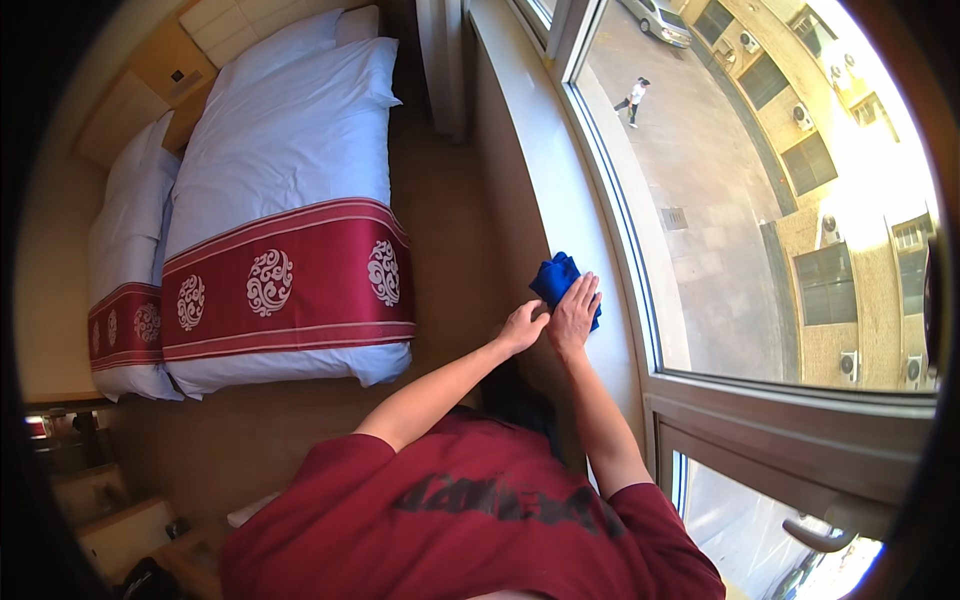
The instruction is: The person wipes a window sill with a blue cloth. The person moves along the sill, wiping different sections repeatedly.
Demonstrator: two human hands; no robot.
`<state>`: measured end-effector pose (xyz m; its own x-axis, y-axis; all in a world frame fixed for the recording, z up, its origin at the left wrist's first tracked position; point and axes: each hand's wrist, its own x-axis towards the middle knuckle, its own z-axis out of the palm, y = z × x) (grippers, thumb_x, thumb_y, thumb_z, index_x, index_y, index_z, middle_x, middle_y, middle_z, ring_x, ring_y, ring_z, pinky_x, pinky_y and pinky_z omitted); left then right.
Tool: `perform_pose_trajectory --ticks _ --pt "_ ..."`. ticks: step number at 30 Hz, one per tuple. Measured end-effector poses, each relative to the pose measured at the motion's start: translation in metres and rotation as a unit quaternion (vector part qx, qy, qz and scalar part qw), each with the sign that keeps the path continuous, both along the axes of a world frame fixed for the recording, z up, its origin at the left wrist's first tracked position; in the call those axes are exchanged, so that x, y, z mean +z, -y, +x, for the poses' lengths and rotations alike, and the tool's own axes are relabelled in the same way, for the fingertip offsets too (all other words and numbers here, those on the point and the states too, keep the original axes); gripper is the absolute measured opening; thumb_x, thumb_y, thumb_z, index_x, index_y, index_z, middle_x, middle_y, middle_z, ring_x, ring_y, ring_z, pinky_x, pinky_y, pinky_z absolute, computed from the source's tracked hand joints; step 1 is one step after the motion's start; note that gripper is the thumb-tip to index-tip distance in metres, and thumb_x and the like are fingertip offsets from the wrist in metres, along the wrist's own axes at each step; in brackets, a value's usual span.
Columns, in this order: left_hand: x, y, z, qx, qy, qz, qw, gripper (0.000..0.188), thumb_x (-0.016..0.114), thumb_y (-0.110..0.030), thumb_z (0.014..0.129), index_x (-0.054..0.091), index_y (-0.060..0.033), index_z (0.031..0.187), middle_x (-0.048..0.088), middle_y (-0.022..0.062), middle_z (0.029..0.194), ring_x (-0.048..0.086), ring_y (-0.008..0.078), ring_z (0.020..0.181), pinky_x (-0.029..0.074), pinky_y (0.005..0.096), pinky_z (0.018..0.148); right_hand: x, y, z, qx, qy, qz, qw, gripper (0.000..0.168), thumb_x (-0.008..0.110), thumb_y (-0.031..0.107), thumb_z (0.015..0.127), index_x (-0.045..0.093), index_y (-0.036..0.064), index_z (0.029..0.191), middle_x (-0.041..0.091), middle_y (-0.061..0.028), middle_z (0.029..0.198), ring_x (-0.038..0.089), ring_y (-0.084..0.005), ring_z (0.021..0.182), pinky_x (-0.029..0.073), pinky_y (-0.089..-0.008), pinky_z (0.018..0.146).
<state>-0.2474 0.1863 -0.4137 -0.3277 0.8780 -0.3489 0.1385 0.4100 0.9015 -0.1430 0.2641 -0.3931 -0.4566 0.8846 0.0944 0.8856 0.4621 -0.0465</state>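
Note:
A folded blue cloth [556, 277] lies bunched on the white windowsill [541, 142], its far end reaching the sill's room-side edge. My right hand [574, 311] rests flat over the cloth, fingers stretched forward, and presses it against the sill. A corner of blue shows past the outer side of that hand. Just left of it, my left hand [523, 327] hovers by the sill's inner edge with the fingers loosely bent. Nothing is visible in the left hand, and a small gap separates it from the cloth.
On my right runs the window frame [611, 195], with a window handle [817, 536] low down. A curtain [444, 67] hangs at the sill's far end. Two beds with red runners [322, 274] stand to the left. Outside, a person [634, 101] walks near a parked car [660, 22].

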Motion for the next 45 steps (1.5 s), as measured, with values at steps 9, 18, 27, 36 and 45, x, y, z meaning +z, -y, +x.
perform_pose_trajectory --ticks 9,18,27,36,45 --pt "0.021 -0.177 -0.092 0.057 0.094 -0.166 0.98 0.071 0.054 -0.054 0.098 0.065 0.0123 0.121 0.066 0.0254 0.128 0.062 0.0319 0.123 0.049 0.0412 0.1 -0.02 -0.096 -0.106 0.024 0.042 0.006 0.999 0.068 0.045 0.033 0.099 0.034 -0.006 0.153 0.023 -0.0252 0.164 0.015 -0.0411 0.155 0.014 -0.0541 0.124" --pt "0.01 -0.282 -0.167 0.16 0.125 -0.203 0.958 0.065 0.057 -0.048 0.098 0.066 0.0125 0.118 0.067 0.0253 0.125 0.065 0.031 0.116 0.051 0.0407 0.097 -0.019 -0.179 -0.2 0.053 0.032 -0.035 0.997 0.07 0.041 0.036 0.101 0.026 -0.005 0.156 0.014 -0.0253 0.166 0.008 -0.04 0.156 0.009 -0.0537 0.125" --pt "-0.013 -0.375 -0.261 0.194 0.182 -0.215 0.94 0.058 0.061 -0.043 0.098 0.067 0.0128 0.114 0.068 0.0252 0.123 0.068 0.0302 0.109 0.053 0.0401 0.093 -0.003 -0.26 -0.296 0.049 0.038 -0.054 0.997 0.071 0.043 0.034 0.1 0.025 -0.004 0.156 0.016 -0.0253 0.166 0.009 -0.0402 0.156 0.012 -0.0546 0.124" --pt "0.021 -0.456 -0.372 0.225 0.326 -0.231 0.889 0.044 0.069 -0.027 0.096 0.065 0.0119 0.115 0.069 0.022 0.119 0.071 0.0286 0.098 0.057 0.0398 0.087 -0.003 -0.343 -0.394 0.002 0.001 -0.05 0.999 0.077 0.048 0.036 0.096 0.026 -0.012 0.152 0.021 -0.0279 0.164 0.014 -0.0432 0.154 0.015 -0.0556 0.124" --pt "0.029 -0.51 -0.445 0.181 0.315 -0.271 0.891 0.049 0.069 -0.032 0.097 0.064 0.0131 0.116 0.069 0.022 0.12 0.069 0.0274 0.105 0.056 0.041 0.088 -0.012 -0.398 -0.455 -0.004 -0.007 -0.041 0.999 0.078 0.052 0.036 0.094 0.028 -0.012 0.15 0.024 -0.0302 0.161 0.017 -0.0443 0.153 0.02 -0.057 0.122"
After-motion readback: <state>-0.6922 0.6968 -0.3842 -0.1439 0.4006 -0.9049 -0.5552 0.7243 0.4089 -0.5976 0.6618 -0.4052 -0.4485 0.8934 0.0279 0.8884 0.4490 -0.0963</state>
